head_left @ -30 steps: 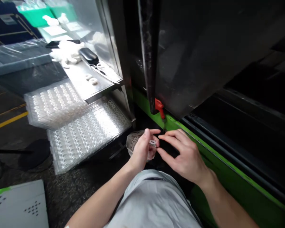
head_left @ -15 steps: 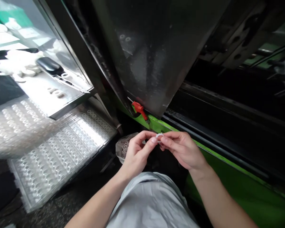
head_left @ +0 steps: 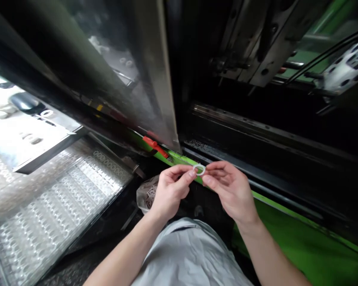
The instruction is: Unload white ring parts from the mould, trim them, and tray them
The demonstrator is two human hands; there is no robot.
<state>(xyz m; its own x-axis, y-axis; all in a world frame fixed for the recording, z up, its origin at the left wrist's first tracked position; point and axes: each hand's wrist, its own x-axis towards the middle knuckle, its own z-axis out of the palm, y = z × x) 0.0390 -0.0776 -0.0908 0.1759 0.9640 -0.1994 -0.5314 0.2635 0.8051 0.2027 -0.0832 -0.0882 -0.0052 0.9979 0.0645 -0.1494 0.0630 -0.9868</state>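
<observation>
Both hands pinch white ring (head_left: 199, 169) | left hand (head_left: 168, 190) | right hand (head_left: 231, 188)

— How's the light?
— Dim overall. Glare whitens the clear trays (head_left: 56, 202) at eight o'clock; the machine interior (head_left: 274, 119) at two o'clock is in deep shadow.
— Sharpness?
— Motion blur upper left; edges bend outward.

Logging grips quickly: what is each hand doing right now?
Left hand: fingertips pinched on the small white ring.
Right hand: fingertips pinched on the same ring's other side.
</observation>
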